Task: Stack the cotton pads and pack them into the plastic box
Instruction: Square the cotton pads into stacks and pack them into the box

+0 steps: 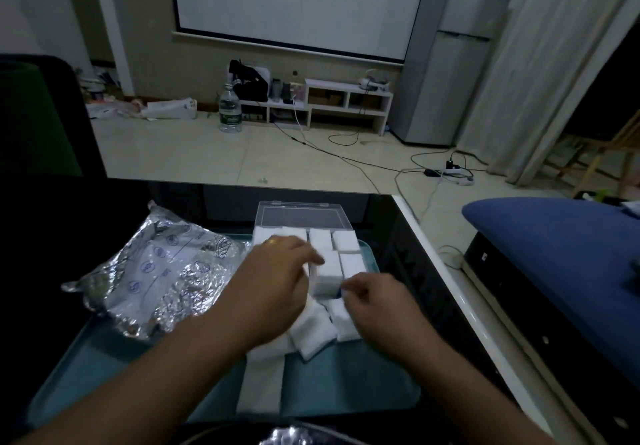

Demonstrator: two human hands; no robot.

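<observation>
left hand [277,278] — fingers flat on pads in plastic box [301,217] | right hand [377,300] — pinches a cotton-pad stack [329,273] at the box's near edge (loose pads [313,335] just nearer)

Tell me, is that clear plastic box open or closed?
Open: the plastic box's clear lid is folded back behind it, with cotton pad stacks showing inside.

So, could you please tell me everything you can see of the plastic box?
The plastic box is clear and hinged, and sits on the far part of the teal tray. Its lid stands open behind. Stacks of white cotton pads fill it in rows. The left hand rests on the pads; the right hand is at its near edge.
</observation>
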